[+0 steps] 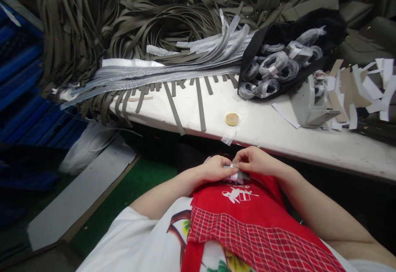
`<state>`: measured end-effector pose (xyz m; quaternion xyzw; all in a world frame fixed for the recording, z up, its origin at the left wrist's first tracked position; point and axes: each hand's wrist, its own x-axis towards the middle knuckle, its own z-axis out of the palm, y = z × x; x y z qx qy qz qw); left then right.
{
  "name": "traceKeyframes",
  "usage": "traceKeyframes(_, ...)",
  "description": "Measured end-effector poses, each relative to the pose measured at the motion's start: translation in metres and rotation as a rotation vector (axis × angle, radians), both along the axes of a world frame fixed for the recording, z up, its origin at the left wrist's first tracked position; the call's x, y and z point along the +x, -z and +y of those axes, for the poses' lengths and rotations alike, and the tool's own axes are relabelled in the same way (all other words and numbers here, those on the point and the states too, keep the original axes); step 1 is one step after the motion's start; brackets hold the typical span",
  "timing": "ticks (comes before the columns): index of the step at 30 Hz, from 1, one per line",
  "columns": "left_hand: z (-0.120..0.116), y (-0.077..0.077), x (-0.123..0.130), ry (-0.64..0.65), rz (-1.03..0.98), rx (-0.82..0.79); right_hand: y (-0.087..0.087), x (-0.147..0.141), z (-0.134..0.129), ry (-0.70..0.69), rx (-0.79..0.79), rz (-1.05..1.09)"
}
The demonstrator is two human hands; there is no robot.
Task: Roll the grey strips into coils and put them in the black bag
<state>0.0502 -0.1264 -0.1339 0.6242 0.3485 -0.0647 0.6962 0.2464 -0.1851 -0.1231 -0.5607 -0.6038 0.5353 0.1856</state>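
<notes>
Low over the lap, in front of the red apron (236, 197), both hands meet at a small grey-green strip piece (244, 176) with a white band (234, 176) around it. My left hand (215, 169) has its fingers wrapped round this piece from the left. From the right, my right hand (255, 160) pinches at the white band, where a small tan bit shows between the fingertips. Whether that bit is tape or card I cannot tell. The undersides of both hands are hidden.
On the white table (262, 136) lie a yellow tape roll (232, 119) and a grey tape dispenser (312, 102). Behind are grey-green straps (167, 28), long grey strips (173, 67) and a black bag (260, 43) of clear coils (274, 63). Paper strips (368, 88) hang at right.
</notes>
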Motion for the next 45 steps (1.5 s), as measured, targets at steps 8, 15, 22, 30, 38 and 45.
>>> traceKeyframes(8, 0.021, 0.003, 0.0, -0.083, -0.168, -0.348, -0.012, -0.009, -0.017, -0.151, 0.515, -0.446)
traceKeyframes(15, 0.034, 0.01, 0.019, -0.272, -0.255, -0.488, 0.004, -0.002, -0.027, 0.01, 0.718, -0.422)
traceKeyframes(22, 0.033, 0.008, 0.026, -0.243, -0.317, -0.399, -0.012, 0.117, -0.037, 0.727, 0.956, -0.675)
traceKeyframes(30, 0.017, -0.001, 0.044, -0.21, -0.349, -0.35, -0.001, 0.258, -0.001, 1.205, 0.546, -0.474)
traceKeyframes(38, 0.007, -0.005, 0.048, -0.195, -0.391, -0.323, 0.022, 0.235, -0.028, 1.319, 0.562, -0.255)
traceKeyframes(45, 0.007, -0.022, 0.065, -0.187, -0.365, -0.076, 0.016, 0.185, -0.05, 1.319, 0.437, -0.088)
